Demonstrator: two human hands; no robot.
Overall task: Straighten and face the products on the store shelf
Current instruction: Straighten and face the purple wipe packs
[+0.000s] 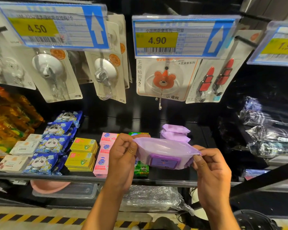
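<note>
I hold a purple wipes pack (pixel 165 151) in front of the black shelf (pixel 83 178), its labelled lid facing me. My left hand (pixel 123 155) pinches the pack's left seam and my right hand (pixel 211 173) pinches its right seam. Two more purple packs (pixel 175 132) lie stacked on the shelf just behind it. Left of my hands stand rows of pink soap boxes (pixel 105 156), yellow soap boxes (pixel 82 155) and blue panda packets (pixel 55 143). A green pack (pixel 140 170) is partly hidden behind my left hand.
Carded hooks (pixel 106 75) and a bear hook card (pixel 165 78) hang from pegs above, under price tags (pixel 156 40). Orange bags (pixel 8 117) sit far left, white soap boxes (pixel 23 147) beside them, clear-wrapped dark items (pixel 269 130) at right. A lower shelf holds a pink bowl (pixel 48 186).
</note>
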